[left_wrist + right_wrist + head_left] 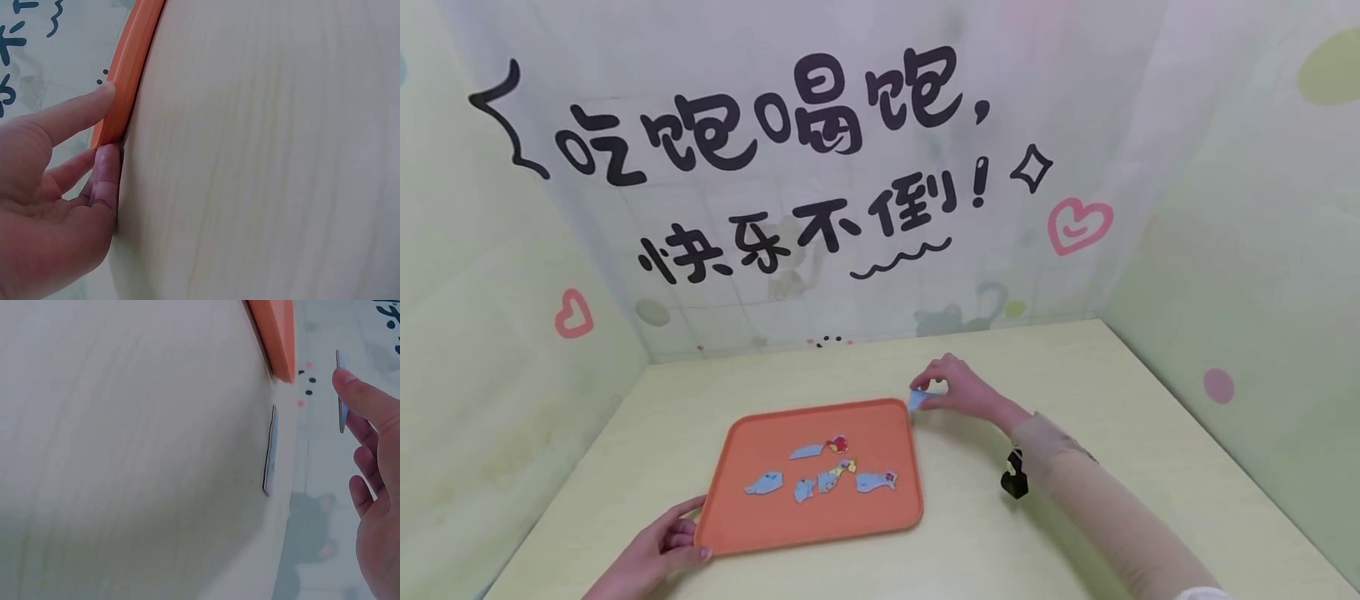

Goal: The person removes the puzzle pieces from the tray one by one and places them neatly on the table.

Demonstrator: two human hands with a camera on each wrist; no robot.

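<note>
An orange tray (805, 533) lies on the table, bearing several flat, light-blue printed pieces like cut jigsaw pieces (874, 482). My left hand (658, 546) grips the tray's near left corner, its thumb (100, 103) against the rim. Just past the tray's far right corner, my right hand (958, 390) pinches another light-blue puzzle piece (343, 415) between thumb and fingers. In the right wrist view that piece is edge-on and above the table. A further thin piece (270, 453) lies on the table close to the tray's corner.
A pale wooden table (1000, 550) extends around the tray. Behind it stands a white printed wall (865, 308) with large black characters, and pale green walls (1255, 275) flank both sides. A black object (1015, 477) shows beside the right forearm.
</note>
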